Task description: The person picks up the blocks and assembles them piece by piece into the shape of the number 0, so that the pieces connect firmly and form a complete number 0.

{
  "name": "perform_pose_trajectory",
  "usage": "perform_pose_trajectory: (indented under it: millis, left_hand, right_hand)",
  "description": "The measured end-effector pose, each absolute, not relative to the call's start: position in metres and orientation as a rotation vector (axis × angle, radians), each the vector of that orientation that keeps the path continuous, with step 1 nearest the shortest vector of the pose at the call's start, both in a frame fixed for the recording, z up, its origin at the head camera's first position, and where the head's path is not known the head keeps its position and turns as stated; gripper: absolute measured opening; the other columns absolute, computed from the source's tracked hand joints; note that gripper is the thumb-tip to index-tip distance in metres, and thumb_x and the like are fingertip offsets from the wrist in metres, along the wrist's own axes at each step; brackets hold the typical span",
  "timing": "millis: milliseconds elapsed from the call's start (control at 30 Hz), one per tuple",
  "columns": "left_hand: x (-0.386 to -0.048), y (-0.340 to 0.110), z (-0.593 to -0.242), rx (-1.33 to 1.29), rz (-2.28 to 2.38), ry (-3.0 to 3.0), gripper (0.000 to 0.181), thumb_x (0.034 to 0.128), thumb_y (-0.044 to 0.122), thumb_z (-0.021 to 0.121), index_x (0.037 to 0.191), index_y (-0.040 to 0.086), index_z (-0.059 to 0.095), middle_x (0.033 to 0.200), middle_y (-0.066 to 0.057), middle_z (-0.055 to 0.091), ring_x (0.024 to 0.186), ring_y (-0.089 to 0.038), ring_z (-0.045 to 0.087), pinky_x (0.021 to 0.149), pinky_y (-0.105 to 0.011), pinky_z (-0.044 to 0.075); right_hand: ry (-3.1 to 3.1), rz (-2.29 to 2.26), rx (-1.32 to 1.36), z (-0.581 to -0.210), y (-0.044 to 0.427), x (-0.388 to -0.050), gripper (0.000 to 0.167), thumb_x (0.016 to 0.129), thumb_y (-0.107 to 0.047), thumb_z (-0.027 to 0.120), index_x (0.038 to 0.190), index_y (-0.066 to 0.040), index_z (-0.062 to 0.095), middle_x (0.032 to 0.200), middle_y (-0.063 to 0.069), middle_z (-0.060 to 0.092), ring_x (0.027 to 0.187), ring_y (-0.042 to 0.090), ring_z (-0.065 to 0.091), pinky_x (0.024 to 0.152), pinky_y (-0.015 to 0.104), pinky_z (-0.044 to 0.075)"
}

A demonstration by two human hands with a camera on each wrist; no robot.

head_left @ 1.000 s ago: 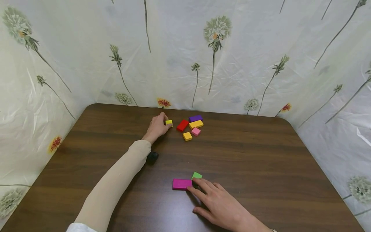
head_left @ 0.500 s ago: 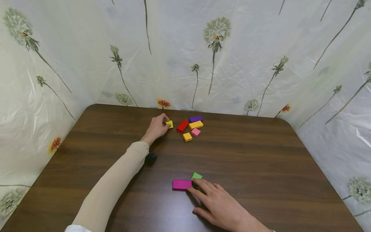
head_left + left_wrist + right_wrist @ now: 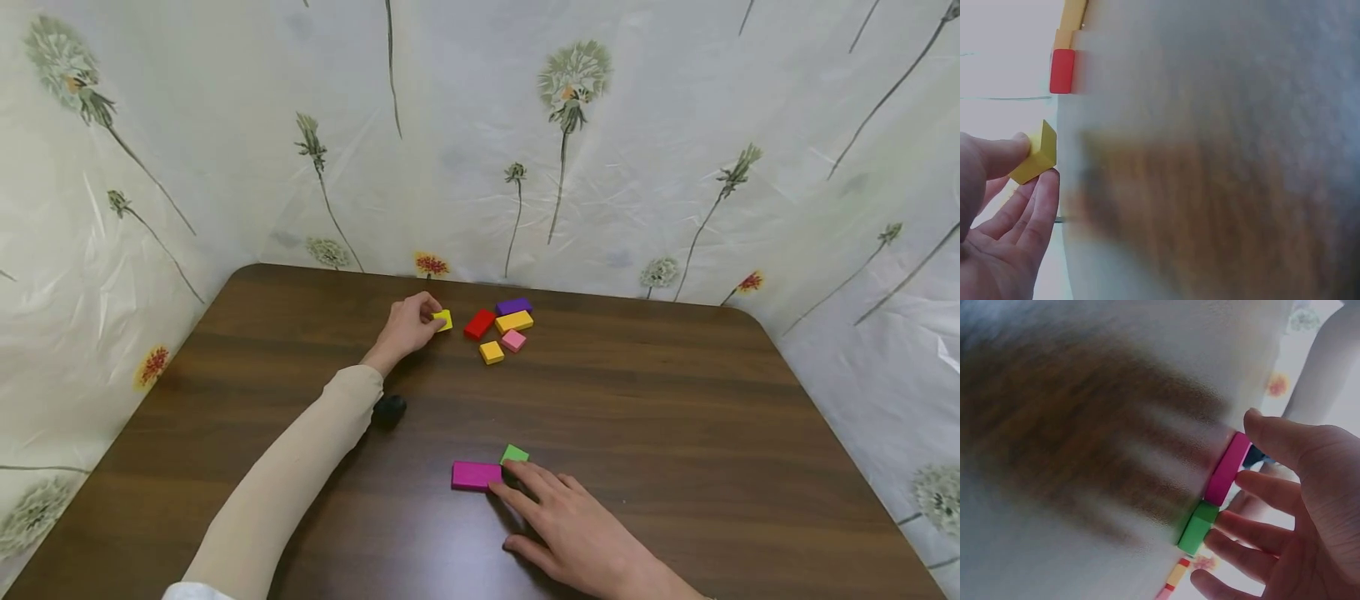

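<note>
Between thumb and fingers my left hand (image 3: pixel 407 327) pinches a yellow block (image 3: pixel 1037 155) near the table's far edge, tilted in the left wrist view. Just right of it lies a red block (image 3: pixel 479 324). My right hand (image 3: pixel 573 529) lies low at the front with its fingers spread. Its fingertips touch the near ends of a magenta block (image 3: pixel 476 476) and a green block (image 3: pixel 514 453), which meet near a corner; in the right wrist view the green block (image 3: pixel 1198 527) is partly behind the fingers.
Beyond the red block are a purple block (image 3: pixel 513 307), a long orange block (image 3: pixel 514 322), a pink block (image 3: pixel 513 340) and a small orange block (image 3: pixel 492 352). A black object (image 3: pixel 389 412) sits beside the left forearm, partly hidden. A flowered curtain (image 3: pixel 480 150) surrounds the table (image 3: pixel 675 417).
In my left hand the yellow block has turned and tilted, showing more of its face. The right hand, magenta block and green block keep their places; the head view has shifted slightly.
</note>
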State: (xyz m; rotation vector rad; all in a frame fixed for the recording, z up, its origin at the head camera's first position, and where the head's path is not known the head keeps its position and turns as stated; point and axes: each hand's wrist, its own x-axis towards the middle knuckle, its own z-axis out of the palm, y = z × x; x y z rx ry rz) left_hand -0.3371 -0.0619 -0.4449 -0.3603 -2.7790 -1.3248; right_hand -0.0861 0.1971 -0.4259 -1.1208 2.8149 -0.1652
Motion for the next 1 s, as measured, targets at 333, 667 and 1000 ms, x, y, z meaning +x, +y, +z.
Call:
perform_pose_trajectory:
  millis: [333,667,1000]
  left_hand:
    - [-0.331,-0.070,-0.436,-0.420,-1.354,-2.774,0.019,0.0921,0.015,0.069,0.106,0.004,0.064,0.105,-0.012,0.066,0.093,-0.025,0.062,0.085,-0.037,0.050]
    - [-0.319,-0.073,-0.421,-0.447,-1.400,-2.814,0.021,0.0908,0.017,0.072,0.107,0.005,0.065,0.102,-0.011,0.065,0.088,-0.025,0.060,0.076,-0.034,0.052]
    - [-0.303,-0.072,-0.414,-0.509,-1.568,-2.831,0.023,0.0893,0.014,0.073,0.108,0.004,0.064,0.098,-0.012,0.065,0.077,-0.026,0.064,0.063,-0.032,0.055]
  right_hand:
    - [2.809,-0.162,-1.117,-0.425,0.197,-0.087,0.060,0.097,-0.053,0.052,0.146,-0.018,0.048,0.149,0.009,0.041,0.133,0.025,0.043,0.097,0.050,0.043]
    - [2.817,-0.166,-1.125,-0.426,0.197,-0.086,0.060,0.097,-0.053,0.052,0.146,-0.019,0.048,0.150,0.008,0.040,0.131,0.025,0.045,0.095,0.050,0.044]
    - [2.833,-0.157,-1.143,-0.426,0.197,-0.086,0.060,0.097,-0.053,0.053,0.145,-0.019,0.048,0.149,0.008,0.041,0.129,0.025,0.047,0.094,0.050,0.045]
